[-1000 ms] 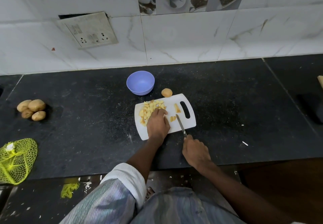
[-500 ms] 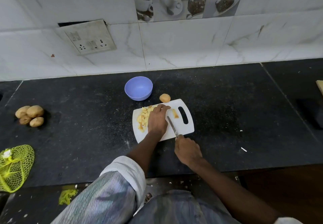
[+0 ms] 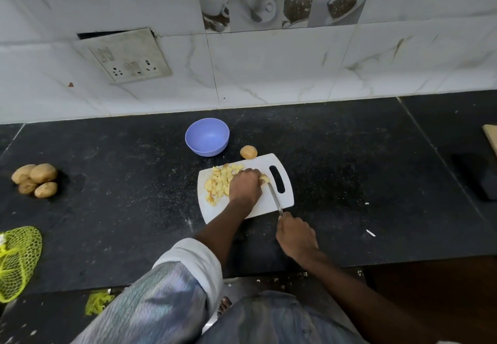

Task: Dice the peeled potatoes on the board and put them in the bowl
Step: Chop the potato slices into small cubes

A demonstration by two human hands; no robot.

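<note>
A white cutting board [image 3: 269, 204] lies on the black counter. A pile of yellow diced potato [image 3: 219, 182] covers its left part. My left hand [image 3: 245, 186] rests on the board and pins a small potato piece [image 3: 265, 178] with its fingertips. My right hand [image 3: 295, 236] grips the handle of a knife [image 3: 274, 196]; its blade lies across the board right beside that piece. An empty purple bowl [image 3: 207, 136] stands behind the board. A peeled potato piece [image 3: 248, 152] sits on the counter at the board's far edge.
Several unpeeled potatoes [image 3: 35, 179] lie at the far left of the counter. A yellow net bag [image 3: 16, 260] hangs over the front left edge. A dark object [image 3: 481, 179] sits at the right. A wall socket plate [image 3: 126, 56] is on the tiled wall.
My left hand has slid up the board from its near part to the piece near the handle slot. The knife and my right hand followed, the blade now against that piece.
</note>
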